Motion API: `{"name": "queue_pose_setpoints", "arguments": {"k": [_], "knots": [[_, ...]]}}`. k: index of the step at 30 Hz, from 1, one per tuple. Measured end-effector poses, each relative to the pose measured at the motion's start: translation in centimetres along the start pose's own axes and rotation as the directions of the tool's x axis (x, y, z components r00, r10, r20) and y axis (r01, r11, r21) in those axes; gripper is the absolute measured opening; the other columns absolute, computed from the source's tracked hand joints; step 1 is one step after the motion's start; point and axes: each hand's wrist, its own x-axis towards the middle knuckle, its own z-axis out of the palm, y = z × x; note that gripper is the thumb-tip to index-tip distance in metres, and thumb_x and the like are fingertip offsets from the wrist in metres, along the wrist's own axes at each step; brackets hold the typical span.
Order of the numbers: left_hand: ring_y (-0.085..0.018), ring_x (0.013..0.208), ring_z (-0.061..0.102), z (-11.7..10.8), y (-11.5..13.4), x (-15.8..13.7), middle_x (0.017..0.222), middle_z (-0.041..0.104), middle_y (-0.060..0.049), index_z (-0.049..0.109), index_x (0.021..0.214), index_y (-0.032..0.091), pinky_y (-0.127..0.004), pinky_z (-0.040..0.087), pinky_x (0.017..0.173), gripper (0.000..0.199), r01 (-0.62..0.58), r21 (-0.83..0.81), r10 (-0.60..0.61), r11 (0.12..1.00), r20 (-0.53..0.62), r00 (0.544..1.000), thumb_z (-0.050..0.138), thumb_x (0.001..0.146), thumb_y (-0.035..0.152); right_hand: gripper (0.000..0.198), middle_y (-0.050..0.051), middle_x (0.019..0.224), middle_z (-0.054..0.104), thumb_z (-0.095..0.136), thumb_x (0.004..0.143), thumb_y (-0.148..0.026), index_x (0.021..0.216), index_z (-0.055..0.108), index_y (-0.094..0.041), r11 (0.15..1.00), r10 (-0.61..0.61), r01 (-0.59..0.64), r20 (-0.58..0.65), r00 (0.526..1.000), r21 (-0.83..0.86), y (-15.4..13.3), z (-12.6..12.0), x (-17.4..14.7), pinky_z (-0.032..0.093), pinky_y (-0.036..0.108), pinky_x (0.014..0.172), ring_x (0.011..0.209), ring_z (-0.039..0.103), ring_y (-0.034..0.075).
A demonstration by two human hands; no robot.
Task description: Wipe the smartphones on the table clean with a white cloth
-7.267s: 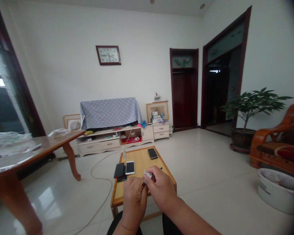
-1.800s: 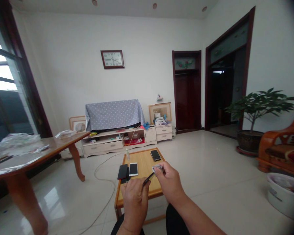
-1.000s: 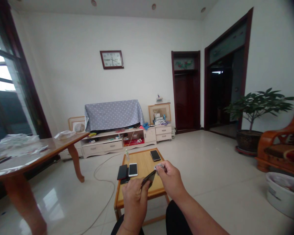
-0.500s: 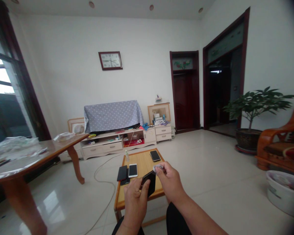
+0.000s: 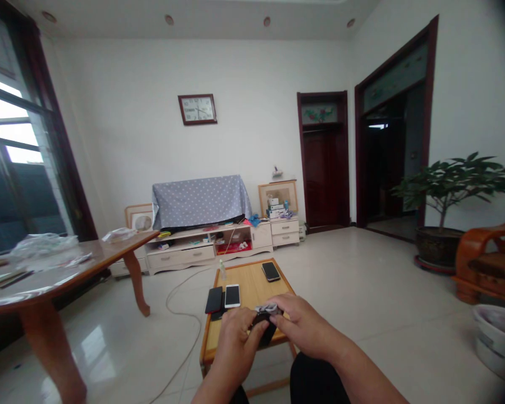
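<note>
My left hand [image 5: 237, 338] is closed around a black phone [image 5: 268, 335], which is tilted above the near edge of a small wooden table [image 5: 249, 276]. A crumpled greyish-white cloth [image 5: 266, 308] lies over the phone's upper end, pinched by my right hand [image 5: 303, 326]. Fingers hide part of the phone and cloth. On the tabletop beyond my hands are a white phone [image 5: 232, 295] and, left of it, a dark flat device [image 5: 214, 300] lying over another dark one. Another black phone [image 5: 271, 271] sits near the far right corner.
A small clear bottle [image 5: 223, 270] stands at the table's far left corner. At left is a larger table [image 5: 143, 240] with plastic bags. A cable [image 5: 198, 331] runs along the floor. A white bucket [image 5: 499, 339] and a potted plant [image 5: 440, 249] are at right.
My right hand has brought the cloth in against the phone's upper end, closer to my left hand. The phone has tilted and sits slightly lower. The view has shifted a little.
</note>
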Motion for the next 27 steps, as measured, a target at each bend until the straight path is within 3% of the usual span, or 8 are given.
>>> {"name": "queue_pose_setpoints", "arguments": {"k": [4,7,10,15,20,23,27], "knots": [[-0.02,0.08,0.061,-0.3,0.1,0.4,0.078,0.068,-0.004,0.069,0.078,0.021,-0.03,0.042,0.076,0.029,0.043,-0.138,-0.036,0.99,0.049,0.998,0.056,0.092,0.043,0.014,0.0,0.084,0.069,0.058,0.09,-0.028,0.088,0.071,-0.023,0.984,0.087,-0.086,0.001,0.996,0.153,0.3,0.3,0.0,0.045,0.027,0.073,0.08,0.059,0.018],[-0.02,0.084,0.064,0.3,-0.5,0.4,0.088,0.073,-0.004,0.072,0.097,0.022,-0.029,0.046,0.077,0.026,0.155,-0.352,-0.139,0.923,0.071,0.988,0.063,0.087,0.044,0.017,0.0,0.084,0.068,0.06,0.089,-0.035,0.087,0.07,-0.021,0.935,0.153,-0.141,-0.012,0.988,0.325,0.7,0.5,-0.1,0.046,0.028,0.074,0.08,0.06,0.018],[-0.02,0.086,0.067,0.9,-1.5,0.2,0.092,0.074,-0.005,0.067,0.118,0.019,-0.03,0.05,0.078,0.047,0.277,-0.541,-0.252,0.794,0.122,0.96,0.071,0.08,0.047,0.024,0.001,0.088,0.069,0.062,0.088,-0.043,0.092,0.069,-0.02,0.839,0.23,-0.185,-0.025,0.973,0.512,1.4,0.6,0.0,0.047,0.031,0.081,0.086,0.061,0.02],[-0.024,0.093,0.069,0.9,-2.3,-0.1,0.098,0.075,-0.008,0.068,0.117,0.016,-0.034,0.053,0.084,0.055,0.346,-0.652,-0.314,0.675,0.172,0.934,0.073,0.077,0.052,0.037,0.004,0.099,0.071,0.069,0.083,-0.051,0.103,0.07,-0.019,0.646,0.349,-0.126,-0.145,0.926,0.753,2.7,0.7,0.4,0.044,0.035,0.095,0.099,0.061,0.023],[-0.024,0.097,0.067,0.9,-1.6,-0.1,0.103,0.075,-0.007,0.072,0.109,0.017,-0.034,0.051,0.089,0.043,0.319,-0.699,-0.281,0.64,0.173,0.944,0.068,0.083,0.05,0.038,0.006,0.104,0.071,0.075,0.08,-0.048,0.105,0.071,-0.02,0.49,0.429,-0.082,-0.159,0.889,0.868,3.5,1.4,0.4,0.046,0.036,0.095,0.101,0.062,0.023],[-0.023,0.094,0.067,1.2,-1.4,0.1,0.099,0.075,-0.007,0.074,0.105,0.016,-0.033,0.051,0.086,0.042,0.333,-0.681,-0.293,0.652,0.179,0.939,0.066,0.084,0.052,0.038,0.006,0.107,0.071,0.076,0.079,-0.047,0.106,0.072,-0.02,0.454,0.456,-0.067,-0.168,0.874,0.888,3.9,1.8,0.3,0.047,0.036,0.095,0.101,0.062,0.022],[-0.023,0.089,0.067,1.3,-0.9,0.3,0.091,0.075,-0.005,0.074,0.101,0.017,-0.03,0.05,0.08,0.043,0.305,-0.603,-0.326,0.737,0.079,0.942,0.064,0.083,0.055,0.04,0.006,0.105,0.072,0.078,0.077,-0.048,0.105,0.072,-0.02,0.445,0.476,-0.068,-0.172,0.862,0.893,4.1,2.0,0.3,0.048,0.039,0.095,0.101,0.063,0.024]]}}
